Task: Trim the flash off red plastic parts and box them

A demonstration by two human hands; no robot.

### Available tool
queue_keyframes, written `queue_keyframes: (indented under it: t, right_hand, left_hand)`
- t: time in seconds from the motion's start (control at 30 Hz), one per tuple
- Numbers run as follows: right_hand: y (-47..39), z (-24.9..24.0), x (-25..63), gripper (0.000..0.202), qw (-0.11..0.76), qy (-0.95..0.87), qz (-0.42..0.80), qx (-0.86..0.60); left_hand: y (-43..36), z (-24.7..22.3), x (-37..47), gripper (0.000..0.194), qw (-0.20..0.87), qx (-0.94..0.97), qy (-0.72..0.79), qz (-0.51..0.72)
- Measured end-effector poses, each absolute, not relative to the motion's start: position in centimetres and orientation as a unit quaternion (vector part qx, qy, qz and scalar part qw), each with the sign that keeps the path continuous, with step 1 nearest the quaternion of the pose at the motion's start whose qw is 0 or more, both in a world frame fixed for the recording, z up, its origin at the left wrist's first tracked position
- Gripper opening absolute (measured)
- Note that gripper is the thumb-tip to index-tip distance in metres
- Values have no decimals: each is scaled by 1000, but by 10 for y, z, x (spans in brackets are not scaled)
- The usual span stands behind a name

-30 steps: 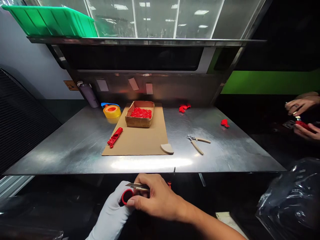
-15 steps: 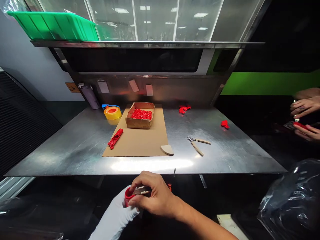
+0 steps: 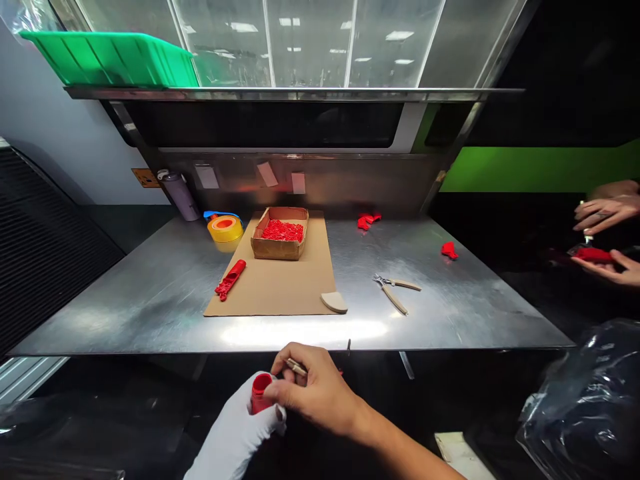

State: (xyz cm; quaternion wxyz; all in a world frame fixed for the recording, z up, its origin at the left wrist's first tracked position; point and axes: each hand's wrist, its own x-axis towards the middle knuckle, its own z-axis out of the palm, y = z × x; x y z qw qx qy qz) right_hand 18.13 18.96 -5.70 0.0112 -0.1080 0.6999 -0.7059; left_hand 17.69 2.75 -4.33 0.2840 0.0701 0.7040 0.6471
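Observation:
My left hand [image 3: 235, 421], in a white glove, is wrapped round a red hollow cylindrical part [image 3: 261, 395] with its round mouth facing up. My right hand [image 3: 316, 387] is bare and sits close against that part, the thumb at its rim. A slim tan tool [image 3: 297, 367] is held in the curled right fingers; its working end is hidden. Both hands are in front of the table's near edge. On a cardboard sheet [image 3: 280, 287] lie a longer red plastic piece [image 3: 231, 280] and a brown box [image 3: 278, 249] full of small red bits.
Nippers [image 3: 395, 292] with tan handles lie on the metal table [image 3: 150, 293], near a beige quarter-round pad [image 3: 334, 302]. Yellow tape [image 3: 225, 229], a bottle [image 3: 181, 195] and red scraps [image 3: 368, 221] stand farther back. A co-worker's hands [image 3: 607, 230] work at right.
My right hand has drawn the tool back from the red part's mouth and turned it within the fingers. The co-worker's hands have shifted slightly left. The view has tilted a little.

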Motion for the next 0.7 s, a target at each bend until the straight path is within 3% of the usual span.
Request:
queue_keyframes:
  t: [0.17, 0.27, 0.33, 0.43, 0.53, 0.7]
  right_hand:
    - [194, -39, 186, 4, 26, 714, -672, -192]
    - [208, -30, 181, 19, 109, 667, -686, -269]
    - [216, -26, 179, 28, 115, 691, -665, -260]
    - [221, -23, 181, 17, 28, 774, -592, -224]
    - [221, -23, 186, 29, -74, 826, -517, -210]
    - [217, -26, 194, 26, -133, 876, -418, -202]
  left_hand:
    - [28, -42, 173, 39, 279, 101, 728, 618]
    - [17, -34, 175, 35, 311, 129, 728, 598]
    - [11, -32, 176, 30, 314, 137, 732, 589]
    - [6, -39, 175, 25, 281, 147, 744, 588]
    - [3, -51, 176, 26, 217, 150, 764, 589]
    - [0, -62, 179, 29, 188, 121, 770, 597]
